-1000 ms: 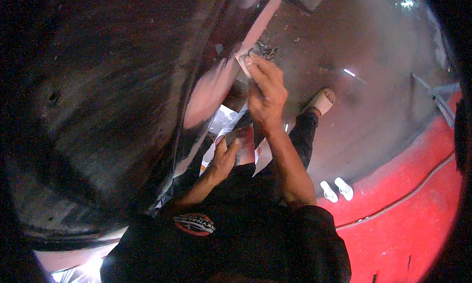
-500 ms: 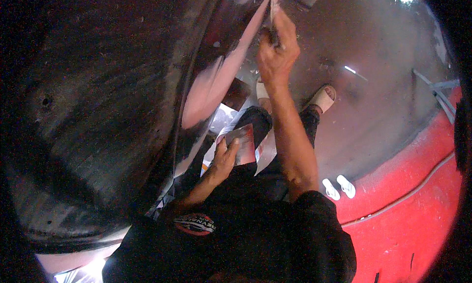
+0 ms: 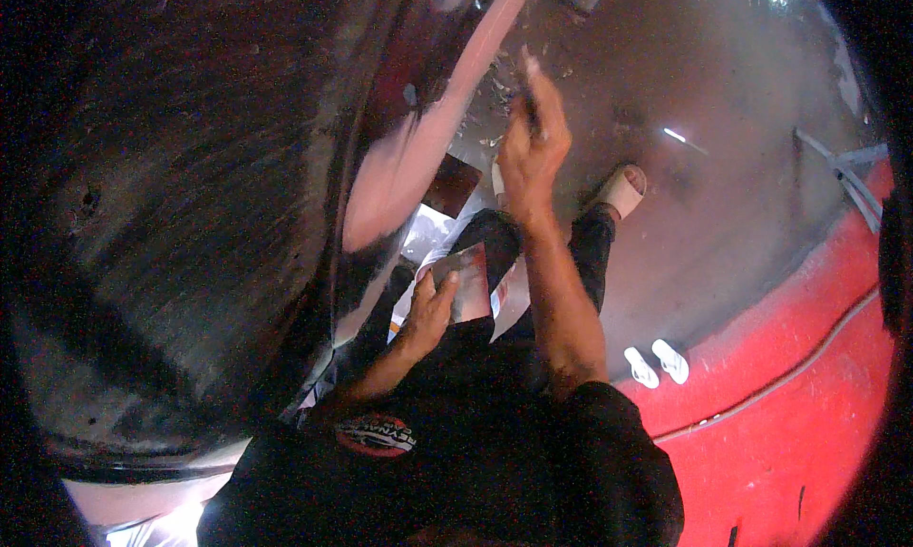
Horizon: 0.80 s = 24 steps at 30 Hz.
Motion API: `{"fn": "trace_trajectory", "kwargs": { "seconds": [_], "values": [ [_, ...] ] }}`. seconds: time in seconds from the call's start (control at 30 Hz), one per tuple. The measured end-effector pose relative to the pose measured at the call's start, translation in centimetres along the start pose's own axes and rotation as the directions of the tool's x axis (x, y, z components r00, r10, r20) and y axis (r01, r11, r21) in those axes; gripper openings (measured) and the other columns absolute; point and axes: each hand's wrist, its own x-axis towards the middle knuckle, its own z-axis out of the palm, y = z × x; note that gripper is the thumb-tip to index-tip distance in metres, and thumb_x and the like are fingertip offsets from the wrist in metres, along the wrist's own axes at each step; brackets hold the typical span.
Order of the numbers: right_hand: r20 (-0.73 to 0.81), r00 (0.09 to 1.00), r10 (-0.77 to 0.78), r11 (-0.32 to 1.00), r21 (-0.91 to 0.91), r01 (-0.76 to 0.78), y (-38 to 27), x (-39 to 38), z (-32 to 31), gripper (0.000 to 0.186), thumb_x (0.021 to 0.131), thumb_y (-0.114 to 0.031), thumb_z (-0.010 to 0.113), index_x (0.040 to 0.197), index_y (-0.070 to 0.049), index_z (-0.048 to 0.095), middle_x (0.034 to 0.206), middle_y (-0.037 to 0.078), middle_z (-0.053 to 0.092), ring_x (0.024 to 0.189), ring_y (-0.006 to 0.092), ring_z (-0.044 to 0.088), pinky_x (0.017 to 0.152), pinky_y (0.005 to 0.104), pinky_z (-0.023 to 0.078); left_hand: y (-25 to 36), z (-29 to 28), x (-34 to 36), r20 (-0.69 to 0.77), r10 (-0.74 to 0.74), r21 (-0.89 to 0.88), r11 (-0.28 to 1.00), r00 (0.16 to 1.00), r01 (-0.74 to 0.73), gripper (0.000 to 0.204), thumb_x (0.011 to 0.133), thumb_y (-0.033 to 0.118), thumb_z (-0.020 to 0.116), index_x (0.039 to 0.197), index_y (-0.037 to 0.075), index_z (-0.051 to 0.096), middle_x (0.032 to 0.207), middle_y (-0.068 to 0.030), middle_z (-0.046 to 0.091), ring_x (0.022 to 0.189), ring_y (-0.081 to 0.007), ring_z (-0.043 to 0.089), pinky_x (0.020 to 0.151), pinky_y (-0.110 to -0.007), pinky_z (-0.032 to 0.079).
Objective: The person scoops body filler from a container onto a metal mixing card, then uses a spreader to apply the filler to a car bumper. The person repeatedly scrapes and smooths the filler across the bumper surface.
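Observation:
My left hand [image 3: 430, 311] grips a thin, flat rectangular plate [image 3: 470, 283] low in front of me, thumb on top. Grey and reddish smears cover its face. My right hand [image 3: 534, 152] is raised over the floor, its fingers pressed together. Something thin may be between them, but I cannot make it out. To its left runs a dark, dusty vehicle panel [image 3: 190, 185] with a long pale pink patch [image 3: 392, 181] along its edge. A gap separates the right hand from that patch.
My sandalled foot [image 3: 623, 193] stands on the grey, dusty floor [image 3: 723, 214]. White slippers [image 3: 670, 361] lie at the edge of a red floor area [image 3: 780, 423], crossed by a hose [image 3: 761, 400]. A metal frame [image 3: 846, 176] stands at far right. A brown square piece [image 3: 451, 185] is beside the panel.
My right hand has come away from the panel's far edge, down toward me. The left hand with the plate has barely shifted.

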Motion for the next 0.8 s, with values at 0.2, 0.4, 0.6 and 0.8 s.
{"fn": "trace_trajectory", "kwargs": {
  "seconds": [0.2, 0.4, 0.6, 0.8],
  "values": [
    [-0.124, 0.974, -0.189, 0.982, -0.045, 0.185, 1.0, 6.4, 2.0, 0.045, 0.079, 0.004, 0.059, 0.123, -0.005, 0.065, 0.123, 0.019, 0.066, 0.113, 0.0375, 0.063, 0.099, 0.0423, 0.048, 0.0, 0.0, -0.1, 0.05, -0.008, 0.002, 1.0, 0.999, 0.008, 0.06, 0.1, 0.044, 0.049, 0.132, -0.007, 0.048, 0.128, -0.0268, 0.054, 0.121, -0.0393, 0.052, 0.104, -0.044, 0.038],
    [0.059, 0.979, -0.195, 0.974, -0.108, 0.201, -1.5, -0.3, 1.4, 0.053, 0.073, 0.005, 0.062, 0.124, -0.008, 0.066, 0.125, 0.019, 0.064, 0.117, 0.0384, 0.059, 0.101, 0.0438, 0.047, -1.5, 0.4, 0.0, 0.011, 0.021, 0.005, 1.0, 1.0, -0.021, 0.059, 0.101, 0.044, 0.048, 0.13, -0.007, 0.049, 0.127, -0.0264, 0.054, 0.121, -0.0381, 0.051, 0.104, -0.044, 0.038],
    [0.318, 0.948, -0.009, 1.0, -0.004, 0.011, -4.0, -6.0, -5.0, 0.053, 0.076, 0.007, 0.061, 0.126, -0.007, 0.065, 0.124, 0.018, 0.065, 0.117, 0.0374, 0.06, 0.101, 0.0454, 0.046, 4.0, 0.1, -0.8, -0.094, 0.073, -0.191, 0.978, 0.993, -0.09, 0.041, 0.101, 0.032, 0.054, 0.128, 0.001, 0.056, 0.119, -0.012, 0.063, 0.11, -0.0253, 0.057, 0.099, -0.039, 0.043],
    [0.709, 0.695, -0.119, 0.987, 0.007, 0.162, -9.9, -10.6, -14.2, 0.044, 0.081, -0.007, 0.065, 0.125, -0.014, 0.065, 0.137, 0.018, 0.056, 0.124, 0.0428, 0.053, 0.108, 0.057, 0.04, 10.8, -0.9, -1.0, 0.122, 0.05, -0.703, 0.709, 0.991, 0.05, 0.039, 0.103, 0.031, 0.051, 0.129, 0.002, 0.054, 0.131, -0.0143, 0.057, 0.114, -0.0255, 0.059, 0.099, -0.041, 0.048]
  ]
}}
